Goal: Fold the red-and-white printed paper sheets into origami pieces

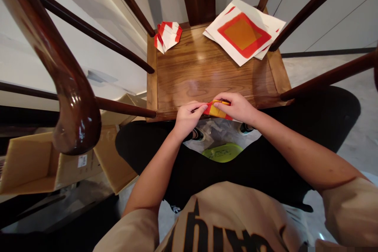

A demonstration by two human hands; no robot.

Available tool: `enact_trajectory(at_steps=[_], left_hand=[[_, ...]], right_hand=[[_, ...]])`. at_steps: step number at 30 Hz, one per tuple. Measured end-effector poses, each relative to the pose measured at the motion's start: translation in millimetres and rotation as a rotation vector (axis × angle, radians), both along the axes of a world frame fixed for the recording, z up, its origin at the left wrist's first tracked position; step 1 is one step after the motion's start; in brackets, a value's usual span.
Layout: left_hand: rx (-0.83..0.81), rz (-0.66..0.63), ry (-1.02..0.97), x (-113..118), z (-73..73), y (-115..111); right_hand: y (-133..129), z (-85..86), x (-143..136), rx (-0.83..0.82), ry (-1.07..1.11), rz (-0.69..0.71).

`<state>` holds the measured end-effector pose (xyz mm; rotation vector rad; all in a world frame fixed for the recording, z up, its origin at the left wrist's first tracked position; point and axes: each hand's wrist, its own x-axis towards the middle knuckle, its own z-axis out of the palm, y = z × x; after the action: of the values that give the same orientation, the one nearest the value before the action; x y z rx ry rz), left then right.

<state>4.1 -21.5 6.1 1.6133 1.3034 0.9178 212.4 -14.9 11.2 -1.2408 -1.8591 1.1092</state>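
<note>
Between my two hands is a folded piece of red and gold paper (217,111), held at the front edge of the wooden chair seat (191,71). My left hand (189,116) pinches its left end between thumb and fingers. On the right side, my right hand (236,106) grips the paper, its thumb lying over the gold part and its fingers curled behind. At the seat's back left rests a folded red and white paper shape (169,36). A stack of white paper sheets with a red and gold square (244,34) lies at the back right.
Dark wooden spindles (313,0) and a thick curved armrest (73,106) surround the seat. Open cardboard boxes (76,165) stand on the floor at left. Below the seat edge, between my legs, is a green oval thing (223,152).
</note>
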Motion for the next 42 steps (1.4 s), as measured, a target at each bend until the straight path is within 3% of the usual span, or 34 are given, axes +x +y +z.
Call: enact_trajectory(at_steps=[3, 7, 10, 14, 21, 25, 29, 33, 37, 42], left_hand=[[0.013, 0.006, 0.015, 0, -3.3, -1], [-0.102, 0.055, -0.057, 3, -7.6, -2], [-0.149, 0.132, -0.105, 3, -7.5, -2], [-0.088, 0.144, -0.082, 2, -4.2, 0], [-0.201, 0.09, -0.131, 1, -4.6, 3], [-0.138, 0.02, -0.072, -1, -2.1, 4], [-0.125, 0.082, -0.09, -3, 0.7, 4], [-0.235, 0.135, -0.173, -4, 0.0, 5], [-0.406, 0.053, -0.294, -3, 2.2, 4], [-0.393, -0.004, -0.244, -4, 4.0, 4]], right_hand=[[-1, -0.5, -2, 0.0, 0.022, -0.013], [-1, 0.6, -2, -0.038, 0.025, -0.038], [2, 1.7, -1, -0.17, 0.035, -0.016], [8, 1.3, 4, -0.344, 0.08, 0.06], [9, 4.2, 5, -0.271, -0.01, 0.035], [7, 6.5, 3, -0.232, -0.015, 0.036], [7, 5.3, 2, -0.285, 0.069, -0.016], [9, 5.8, 6, -0.363, 0.115, -0.002], [10, 10.6, 9, -0.341, 0.121, 0.001], [10, 10.9, 9, -0.323, 0.148, 0.002]])
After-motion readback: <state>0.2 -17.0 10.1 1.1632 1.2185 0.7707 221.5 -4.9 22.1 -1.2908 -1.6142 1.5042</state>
